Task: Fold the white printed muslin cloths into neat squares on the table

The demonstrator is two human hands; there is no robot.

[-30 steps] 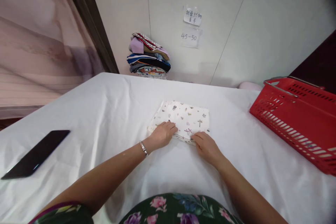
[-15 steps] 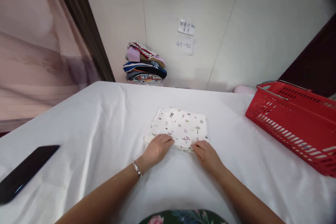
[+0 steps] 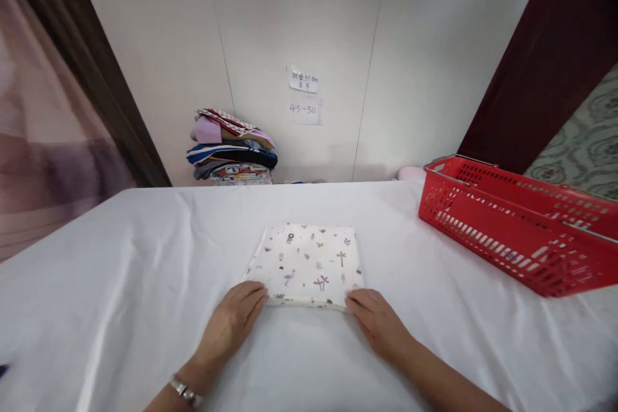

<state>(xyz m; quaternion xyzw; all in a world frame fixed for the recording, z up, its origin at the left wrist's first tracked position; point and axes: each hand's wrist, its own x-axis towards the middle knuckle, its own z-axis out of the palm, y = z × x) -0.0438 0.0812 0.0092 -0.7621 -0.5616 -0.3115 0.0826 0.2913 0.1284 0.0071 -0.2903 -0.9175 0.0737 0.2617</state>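
Note:
A white folded cloth printed with palm trees, a flamingo and leaves lies flat on the white-covered table. My left hand, with a silver bracelet at the wrist, pinches its near left corner. At the near right corner, my right hand has its fingers closed on the edge. The thumbs are mostly hidden under the hands. Folded layers show along the near edge between them.
A red plastic basket with metal handles stands at the right. Beyond the far edge rises a stack of folded clothes against the wall. Paper notes hang on the wall. A curtain hangs at the left.
My left hand has slid left along the near edge to the cloth's corner. My view has shifted right, so the dark phone has nearly left the picture at the left.

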